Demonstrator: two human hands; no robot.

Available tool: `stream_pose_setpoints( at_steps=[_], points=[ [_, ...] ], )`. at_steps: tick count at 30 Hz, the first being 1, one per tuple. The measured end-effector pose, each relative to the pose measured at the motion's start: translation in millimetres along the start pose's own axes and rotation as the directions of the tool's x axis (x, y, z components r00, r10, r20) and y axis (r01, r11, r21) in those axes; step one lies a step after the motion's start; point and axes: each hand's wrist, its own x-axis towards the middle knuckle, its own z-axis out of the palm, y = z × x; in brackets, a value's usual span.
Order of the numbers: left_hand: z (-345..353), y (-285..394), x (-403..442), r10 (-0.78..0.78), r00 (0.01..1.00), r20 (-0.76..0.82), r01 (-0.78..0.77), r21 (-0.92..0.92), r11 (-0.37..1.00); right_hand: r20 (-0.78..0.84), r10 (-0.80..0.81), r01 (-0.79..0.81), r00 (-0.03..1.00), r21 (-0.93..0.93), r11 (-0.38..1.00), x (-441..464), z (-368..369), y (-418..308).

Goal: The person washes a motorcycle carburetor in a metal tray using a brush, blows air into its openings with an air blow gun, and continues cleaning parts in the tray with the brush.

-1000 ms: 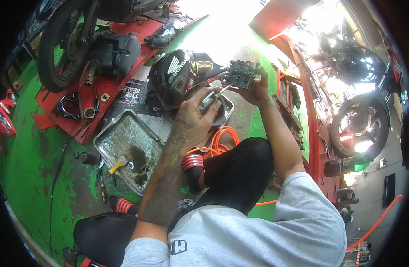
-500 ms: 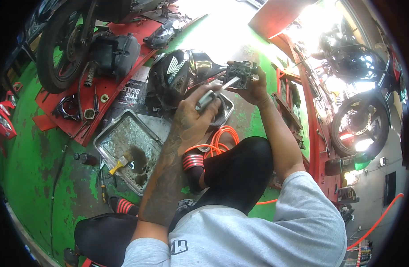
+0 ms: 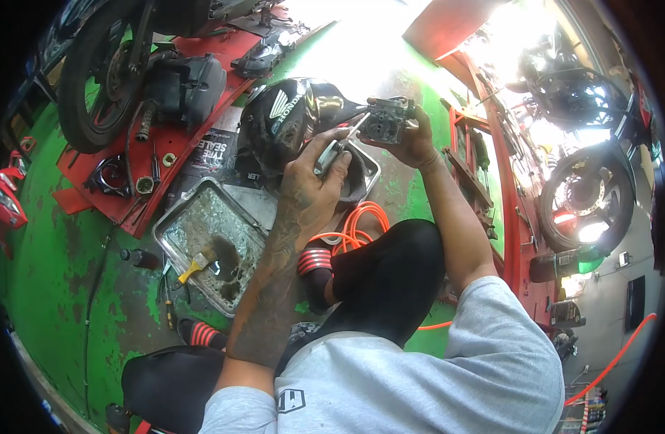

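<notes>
My left hand, on the tattooed arm, is closed round a silver tool with a thin pale tip. That tip points up at the left side of a grey metal carburetor; whether they touch I cannot tell. The carburetor sits in my right hand, whose fingers are partly hidden behind it. Just left of the carburetor lies a black Honda fuel tank. Below my left hand is a dark round part, by a small metal tray.
A large metal tray on the green floor holds a yellow-handled brush and dark liquid. Coiled orange hose lies near my foot. A red lift with a wheel stands left; red metal frames and another motorcycle wheel are right.
The tool's tip has shifted from the carburetor's front face to its left side, and my left hand has moved slightly left. The carburetor has turned a little in my right hand.
</notes>
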Motion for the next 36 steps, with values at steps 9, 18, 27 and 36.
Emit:
stream_pose_setpoints(
  at_steps=[9,18,27,36],
  points=[
    [-13,-20,6,-0.071,0.984,0.166,0.084,-0.075,0.994,-0.096,0.023,-0.031,0.995,-0.080,0.996,2,5,-3],
    [-31,-146,-8,-0.239,0.962,0.130,0.272,-0.454,0.848,-0.154,-0.152,0.065,0.976,-0.463,0.884,29,-13,-1],
    [14,-229,-42,-0.400,0.888,0.226,0.457,-0.356,0.815,0.157,0.180,0.028,0.971,-0.822,0.569,145,153,55],
    [-10,-203,-39,-0.504,0.822,0.267,0.570,-0.345,0.746,0.391,0.206,0.408,0.897,-0.912,-0.047,305,235,174]
  ],
)
